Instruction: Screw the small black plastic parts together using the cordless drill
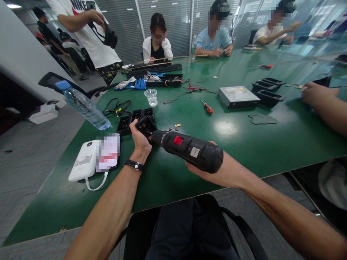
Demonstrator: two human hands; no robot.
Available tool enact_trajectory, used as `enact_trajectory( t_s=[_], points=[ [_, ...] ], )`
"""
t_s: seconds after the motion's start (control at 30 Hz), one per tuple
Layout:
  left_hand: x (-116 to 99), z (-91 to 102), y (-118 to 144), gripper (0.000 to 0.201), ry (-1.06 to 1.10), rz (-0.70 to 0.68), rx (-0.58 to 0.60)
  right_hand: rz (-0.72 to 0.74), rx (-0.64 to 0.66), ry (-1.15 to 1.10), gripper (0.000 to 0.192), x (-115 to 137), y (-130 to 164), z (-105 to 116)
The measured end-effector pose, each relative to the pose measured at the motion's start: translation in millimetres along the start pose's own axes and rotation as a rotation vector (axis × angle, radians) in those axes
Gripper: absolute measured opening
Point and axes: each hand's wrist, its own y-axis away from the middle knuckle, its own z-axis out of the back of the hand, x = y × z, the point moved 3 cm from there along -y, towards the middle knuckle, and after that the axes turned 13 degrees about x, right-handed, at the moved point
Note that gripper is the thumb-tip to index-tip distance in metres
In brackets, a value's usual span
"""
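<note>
A: Black plastic socket box (pixel 145 125) sits tilted in the left hand (pixel 140 139), fingers clamped round it, just above the green table (pixel 271 144).

B: Driver position?

A: Right hand (pixel 202 168) is wrapped round the black electric screwdriver (pixel 189 150). Its long axis runs from that hand up-left; the bit tip touches the box. More boxes (pixel 132 117) lie just beyond the left hand.

The right hand (pixel 202 168) is mostly hidden behind the black electric screwdriver (pixel 189 148), whose tip vanishes into the small black plastic part (pixel 145 125). The phone beside the white power bank (pixel 84 160) is blurred. A co-worker's forearm (pixel 324 103) is cut off at the right edge.
</note>
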Motion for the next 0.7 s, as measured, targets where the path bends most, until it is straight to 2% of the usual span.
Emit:
enact_trajectory(
  t_s=[0.2, 0.37, 0.7],
  points=[
    [-1.6, -2.7, -1.2, 0.050, -0.006, 0.008, 0.024, 0.026, -0.030, -0.030, 0.012, 2.8, -5.0, 1.9],
    [-1.8, -4.0, -1.3, 0.053, 0.008, 0.020, 0.034, -0.007, -0.015, -0.052, 0.022, 2.3, -5.5, 1.0],
    [0.9, -1.6, -3.2, 0.049, -0.026, -0.040, -0.012, 0.039, -0.001, -0.097, 0.016, -3.7, -5.9, 0.4]
  ],
)
